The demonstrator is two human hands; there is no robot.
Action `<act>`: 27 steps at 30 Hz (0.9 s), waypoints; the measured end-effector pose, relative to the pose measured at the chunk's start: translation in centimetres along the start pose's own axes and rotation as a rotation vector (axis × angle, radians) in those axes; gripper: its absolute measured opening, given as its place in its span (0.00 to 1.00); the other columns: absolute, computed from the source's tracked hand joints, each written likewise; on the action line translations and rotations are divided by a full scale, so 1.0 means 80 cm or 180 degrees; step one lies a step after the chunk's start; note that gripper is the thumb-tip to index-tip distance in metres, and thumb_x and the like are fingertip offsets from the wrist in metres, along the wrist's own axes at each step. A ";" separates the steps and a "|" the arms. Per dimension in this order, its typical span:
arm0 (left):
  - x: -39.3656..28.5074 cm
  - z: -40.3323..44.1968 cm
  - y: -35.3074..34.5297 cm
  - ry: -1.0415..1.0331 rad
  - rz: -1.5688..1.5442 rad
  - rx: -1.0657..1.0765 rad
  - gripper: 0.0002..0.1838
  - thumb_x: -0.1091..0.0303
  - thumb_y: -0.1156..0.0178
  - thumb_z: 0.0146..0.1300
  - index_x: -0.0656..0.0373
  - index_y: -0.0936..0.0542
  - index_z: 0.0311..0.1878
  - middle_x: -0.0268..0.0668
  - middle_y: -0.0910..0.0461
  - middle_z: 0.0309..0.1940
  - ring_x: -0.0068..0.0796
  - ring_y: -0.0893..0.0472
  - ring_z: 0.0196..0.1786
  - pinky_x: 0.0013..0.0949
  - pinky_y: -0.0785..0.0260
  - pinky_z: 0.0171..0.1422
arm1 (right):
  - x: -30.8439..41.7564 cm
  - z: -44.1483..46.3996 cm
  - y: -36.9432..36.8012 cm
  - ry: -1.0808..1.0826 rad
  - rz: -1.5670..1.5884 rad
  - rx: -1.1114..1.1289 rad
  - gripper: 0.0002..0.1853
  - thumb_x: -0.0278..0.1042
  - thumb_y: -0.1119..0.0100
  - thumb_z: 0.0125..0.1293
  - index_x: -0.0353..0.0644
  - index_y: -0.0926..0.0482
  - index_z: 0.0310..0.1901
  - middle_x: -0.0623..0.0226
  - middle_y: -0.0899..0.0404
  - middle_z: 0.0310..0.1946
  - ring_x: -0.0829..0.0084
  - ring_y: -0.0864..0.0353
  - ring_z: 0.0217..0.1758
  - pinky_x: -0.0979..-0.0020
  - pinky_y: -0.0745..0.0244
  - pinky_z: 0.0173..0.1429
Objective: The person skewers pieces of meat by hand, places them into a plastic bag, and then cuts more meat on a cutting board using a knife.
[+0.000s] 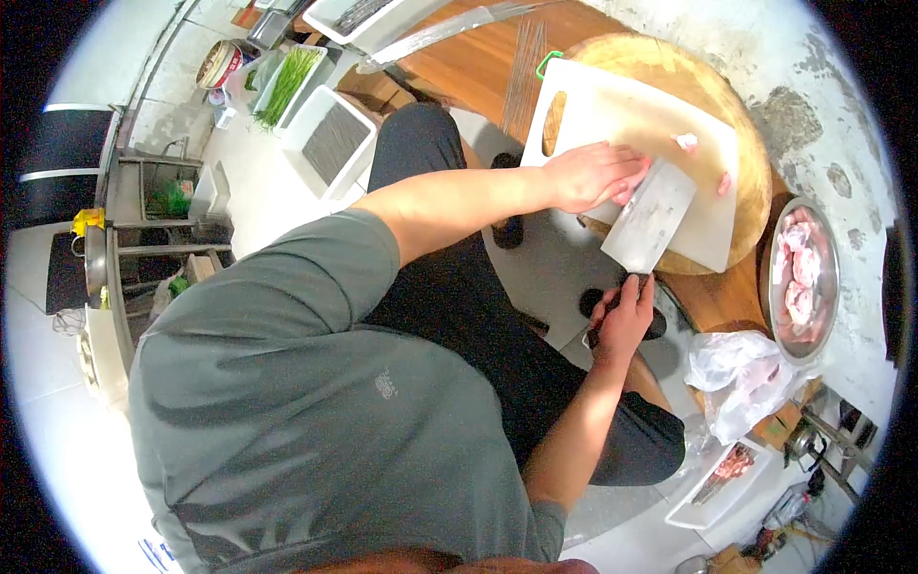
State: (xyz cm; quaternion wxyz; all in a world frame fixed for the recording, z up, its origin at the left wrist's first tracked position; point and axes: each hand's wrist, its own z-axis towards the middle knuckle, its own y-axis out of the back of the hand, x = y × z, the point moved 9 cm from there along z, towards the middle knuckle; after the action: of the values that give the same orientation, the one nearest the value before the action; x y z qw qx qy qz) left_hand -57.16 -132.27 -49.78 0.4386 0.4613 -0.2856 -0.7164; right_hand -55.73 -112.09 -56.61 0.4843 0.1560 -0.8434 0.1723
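My left hand (598, 177) is closed over a piece of pink raw meat (626, 194), pressing it against the white cutting board (602, 105). Fingers of my right hand (626, 311) wrap round the dark handle of a cleaver (652, 215). The broad blade lies across the board, right beside my left fingertips. Under the board is a round wooden chopping block (660, 50). Small scraps of meat (686, 143) lie on the board beyond the blade. How far the edge has gone into the meat is hidden.
A steel bowl (830, 287) of raw meat stands right of the block, near a plastic bag (746, 373). A white tray (703, 517) holds skewered meat. Thin skewers (524, 72) lie on the wooden table (459, 57). Left are a skewer tub (330, 143) and green stalks (289, 84).
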 end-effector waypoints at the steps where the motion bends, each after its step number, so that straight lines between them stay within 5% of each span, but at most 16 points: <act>1: 0.003 0.000 -0.004 0.0052 -0.0015 0.0101 0.21 0.62 0.52 0.69 0.63 0.28 0.60 0.46 0.25 0.55 0.47 0.27 0.59 0.43 0.35 0.63 | 0.001 0.001 0.001 0.0030 0.0029 -0.0064 0.17 0.39 0.54 0.77 0.44 0.33 0.62 0.71 0.30 0.21 0.78 0.36 0.12 0.75 0.41 0.14; 10: -0.001 -0.002 0.002 -0.0069 0.0078 -0.0313 0.21 0.64 0.47 0.65 0.61 0.27 0.59 0.42 0.25 0.51 0.44 0.25 0.54 0.42 0.33 0.58 | -0.016 -0.017 0.004 -0.0182 0.0079 -0.0091 0.18 0.39 0.54 0.77 0.44 0.34 0.63 0.71 0.31 0.21 0.78 0.36 0.13 0.74 0.42 0.15; 16: 0.009 0.006 -0.008 0.0557 -0.0314 0.0474 0.21 0.65 0.44 0.63 0.61 0.27 0.59 0.39 0.24 0.51 0.40 0.25 0.55 0.39 0.32 0.59 | 0.017 0.020 -0.010 -0.0084 -0.0007 0.0051 0.19 0.37 0.52 0.76 0.39 0.33 0.63 0.70 0.30 0.20 0.78 0.34 0.15 0.74 0.40 0.17; 22: -0.010 0.007 0.015 -0.0126 0.0166 -0.0415 0.20 0.66 0.43 0.62 0.61 0.26 0.57 0.38 0.24 0.49 0.40 0.24 0.51 0.40 0.32 0.57 | 0.004 0.004 -0.012 0.0118 -0.0235 -0.0042 0.17 0.36 0.54 0.76 0.39 0.33 0.61 0.70 0.30 0.20 0.79 0.34 0.15 0.75 0.41 0.16; 25: 0.012 0.010 -0.015 0.0617 -0.0165 0.0755 0.21 0.66 0.44 0.62 0.62 0.27 0.58 0.38 0.24 0.47 0.40 0.24 0.51 0.39 0.32 0.59 | 0.027 0.000 -0.020 -0.0036 -0.0350 -0.0077 0.13 0.36 0.54 0.76 0.39 0.31 0.56 0.71 0.32 0.21 0.80 0.36 0.14 0.76 0.42 0.16; 27: 0.010 0.010 -0.010 0.0470 -0.0156 0.0478 0.22 0.66 0.47 0.66 0.64 0.28 0.62 0.46 0.25 0.54 0.47 0.24 0.54 0.44 0.31 0.61 | 0.030 0.019 -0.021 -0.0101 -0.0307 -0.0119 0.13 0.37 0.54 0.76 0.40 0.31 0.56 0.70 0.32 0.21 0.79 0.37 0.13 0.75 0.42 0.16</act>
State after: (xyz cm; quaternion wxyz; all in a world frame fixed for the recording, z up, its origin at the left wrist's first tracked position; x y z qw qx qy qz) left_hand -58.29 -132.59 -50.43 0.4050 0.5512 -0.2941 -0.6675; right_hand -57.32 -114.52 -54.98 0.4815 0.1902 -0.8456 0.1304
